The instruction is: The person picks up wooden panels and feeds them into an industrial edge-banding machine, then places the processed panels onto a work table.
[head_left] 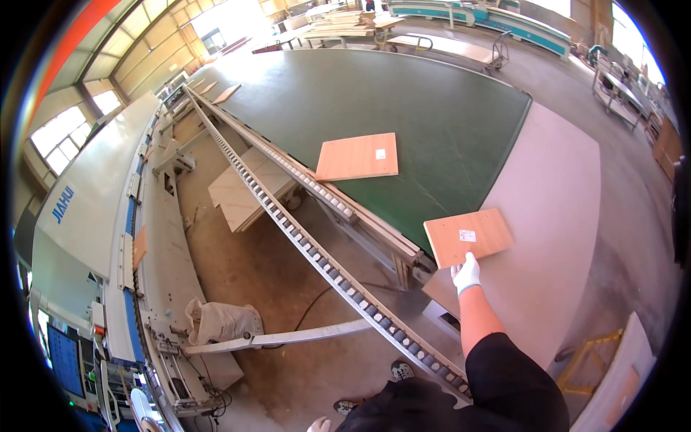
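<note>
My right hand [466, 274], in a white glove, grips the near edge of a wood-grain panel [479, 241], its thumb on top. The panel is rectangular, bears a small white label and lies over the corner where the green belt [446, 129] meets a pale board [554, 187]. A second labelled wood-grain panel [358, 156] rests flat on the belt, farther off and to the left. Only a small gloved part of my left hand [319, 425] shows at the lower edge, low beside my body; its fingers cannot be made out.
A roller rail [288, 223] runs diagonally between me and the belt. Left stands a long edge-working machine [93, 194] with a panel [139, 248] on its track and a screen [65, 360]. A white sack [223, 322] sits by a metal arm [302, 336]. A yellow frame [590, 360] stands right.
</note>
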`<state>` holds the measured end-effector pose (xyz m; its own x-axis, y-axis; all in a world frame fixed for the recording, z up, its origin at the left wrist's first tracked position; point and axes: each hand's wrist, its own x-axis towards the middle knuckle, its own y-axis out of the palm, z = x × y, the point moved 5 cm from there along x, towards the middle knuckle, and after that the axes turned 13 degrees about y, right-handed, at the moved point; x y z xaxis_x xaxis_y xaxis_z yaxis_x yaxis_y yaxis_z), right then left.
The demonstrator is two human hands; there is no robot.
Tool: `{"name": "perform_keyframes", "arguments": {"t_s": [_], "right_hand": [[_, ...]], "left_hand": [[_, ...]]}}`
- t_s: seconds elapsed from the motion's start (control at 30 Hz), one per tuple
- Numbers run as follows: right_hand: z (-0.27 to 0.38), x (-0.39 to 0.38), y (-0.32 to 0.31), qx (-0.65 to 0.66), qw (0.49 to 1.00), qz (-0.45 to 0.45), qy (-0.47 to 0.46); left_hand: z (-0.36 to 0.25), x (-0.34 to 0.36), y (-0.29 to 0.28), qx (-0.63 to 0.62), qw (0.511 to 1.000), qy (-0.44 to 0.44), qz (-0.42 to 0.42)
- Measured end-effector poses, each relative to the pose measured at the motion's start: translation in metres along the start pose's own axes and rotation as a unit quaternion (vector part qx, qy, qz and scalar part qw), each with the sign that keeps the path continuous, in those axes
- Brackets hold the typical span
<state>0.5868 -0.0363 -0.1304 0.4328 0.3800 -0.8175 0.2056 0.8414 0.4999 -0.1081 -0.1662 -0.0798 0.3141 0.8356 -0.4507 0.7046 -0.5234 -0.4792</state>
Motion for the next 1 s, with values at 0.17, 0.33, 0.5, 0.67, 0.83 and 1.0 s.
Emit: {"name": "perform_keyframes", "arguments": {"t_s": [0.17, 0.33, 0.5, 0.67, 0.83, 1.0], "right_hand": [[0.019, -0.045, -0.009, 0.01, 0.985, 0.17, 0.011], [0.017, -0.174, -0.003, -0.074, 0.941, 0.325, 0.06], [-0.015, -0.219, 0.017, -0.201, 0.895, 0.386, 0.099], [-0.048, -0.294, 0.054, -0.368, 0.821, 0.43, 0.076], [-0.1, -0.31, 0.049, -0.638, 0.616, 0.459, 0.04], [-0.202, -0.347, 0.064, -0.713, 0.535, 0.452, 0.038]], "left_hand": [[0.015, 0.043, -0.024, -0.032, 0.997, 0.024, -0.059], [-0.177, 0.076, -0.015, -0.27, 0.961, 0.042, -0.032], [-0.325, 0.105, -0.003, -0.304, 0.923, 0.202, 0.126], [-0.42, 0.096, -0.01, -0.339, 0.837, 0.365, 0.226], [-0.382, 0.106, -0.042, -0.4, 0.884, 0.229, 0.082], [-0.264, 0.094, -0.107, -0.421, 0.89, 0.17, 0.032]]}}
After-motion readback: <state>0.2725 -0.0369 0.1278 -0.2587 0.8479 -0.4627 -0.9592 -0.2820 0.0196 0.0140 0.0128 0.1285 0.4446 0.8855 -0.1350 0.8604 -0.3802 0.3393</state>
